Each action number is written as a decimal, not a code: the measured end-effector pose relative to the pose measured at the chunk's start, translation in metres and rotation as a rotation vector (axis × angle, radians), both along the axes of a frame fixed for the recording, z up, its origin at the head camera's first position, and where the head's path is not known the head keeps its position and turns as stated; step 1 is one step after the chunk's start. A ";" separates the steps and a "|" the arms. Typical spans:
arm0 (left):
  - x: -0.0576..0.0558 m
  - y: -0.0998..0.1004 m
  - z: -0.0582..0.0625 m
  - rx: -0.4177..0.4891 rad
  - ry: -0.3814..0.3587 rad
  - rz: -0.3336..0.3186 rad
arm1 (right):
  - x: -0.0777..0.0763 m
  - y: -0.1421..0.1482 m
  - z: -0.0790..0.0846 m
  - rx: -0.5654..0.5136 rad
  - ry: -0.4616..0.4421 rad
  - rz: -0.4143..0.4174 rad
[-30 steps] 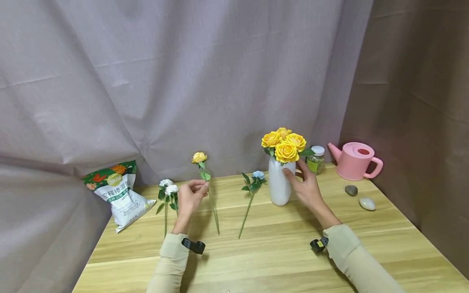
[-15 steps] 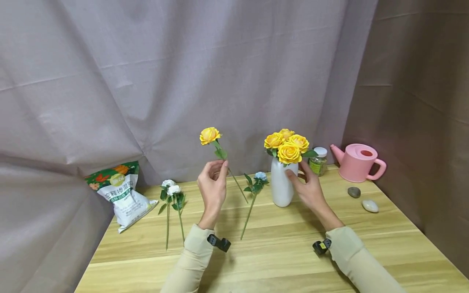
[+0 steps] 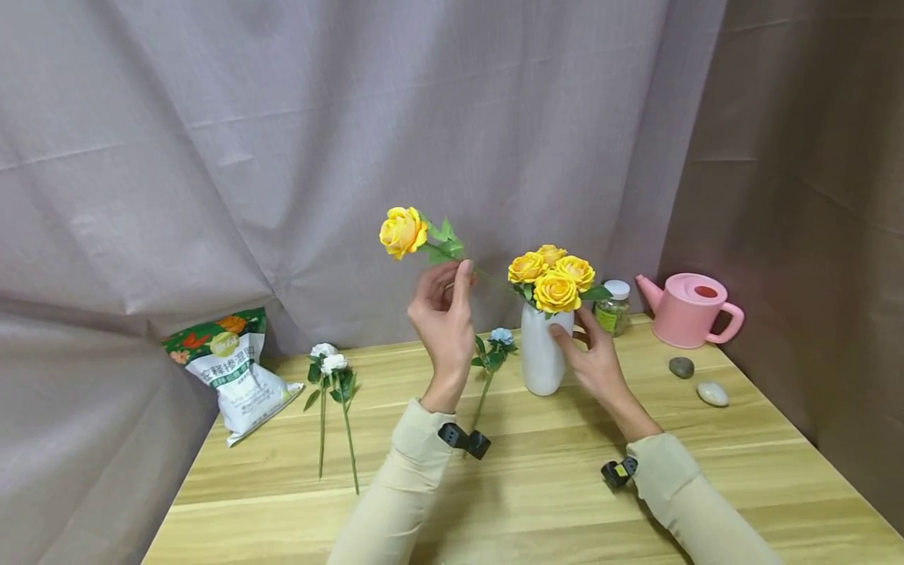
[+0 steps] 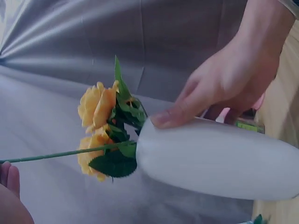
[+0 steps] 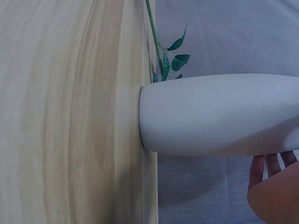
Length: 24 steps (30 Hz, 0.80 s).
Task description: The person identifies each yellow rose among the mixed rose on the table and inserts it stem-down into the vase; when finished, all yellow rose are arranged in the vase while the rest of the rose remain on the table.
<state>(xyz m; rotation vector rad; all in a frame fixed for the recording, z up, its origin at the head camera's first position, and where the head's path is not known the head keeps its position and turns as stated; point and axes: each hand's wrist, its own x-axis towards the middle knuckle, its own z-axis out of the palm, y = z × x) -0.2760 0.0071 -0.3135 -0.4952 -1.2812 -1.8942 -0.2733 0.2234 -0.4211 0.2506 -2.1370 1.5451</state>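
Observation:
My left hand [image 3: 446,326] pinches the stem of a yellow rose [image 3: 403,233], raised well above the table. Its bloom tilts left and its thin stem [image 4: 56,155] slants toward the vase's mouth, overlapping the other blooms in the left wrist view. A white vase [image 3: 542,357] stands upright, holding several yellow roses [image 3: 556,292]. Around the vase's upper side my right hand [image 3: 596,361] curls, thumb in front and fingers behind. In the right wrist view the vase [image 5: 210,114] has its base on the table, with those fingertips against its wall.
Two white flowers [image 3: 333,364] lie left on the wooden table [image 3: 565,486]; a blue flower [image 3: 501,337] lies beside the vase. A printed bag [image 3: 243,384] leans at far left. Right of the vase are a lidded jar [image 3: 613,310], a pink watering can [image 3: 687,312] and two stones [image 3: 712,394].
My left hand has lifted the yellow rose off the table area and carried it up and right toward the vase, its bloom now tipping left. My right hand stays on the vase.

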 end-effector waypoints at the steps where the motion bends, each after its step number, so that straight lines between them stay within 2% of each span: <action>1: 0.001 0.003 0.003 0.006 0.010 0.000 | 0.000 0.000 0.000 -0.003 0.002 -0.001; 5: 0.004 0.010 0.011 0.024 0.037 -0.007 | 0.000 0.000 0.001 -0.007 0.008 0.000; 11: 0.001 0.018 0.008 -0.017 0.032 0.012 | 0.000 0.000 0.000 0.002 0.003 0.003; 14: -0.008 0.023 -0.003 -0.096 0.030 0.039 | 0.000 0.000 0.000 0.004 0.000 0.004; 18: -0.023 0.030 -0.023 -0.251 0.039 0.083 | 0.000 0.000 0.000 0.007 0.001 0.003; 24: -0.030 0.037 -0.048 -0.370 -0.016 0.071 | 0.000 0.001 0.000 0.006 0.002 0.006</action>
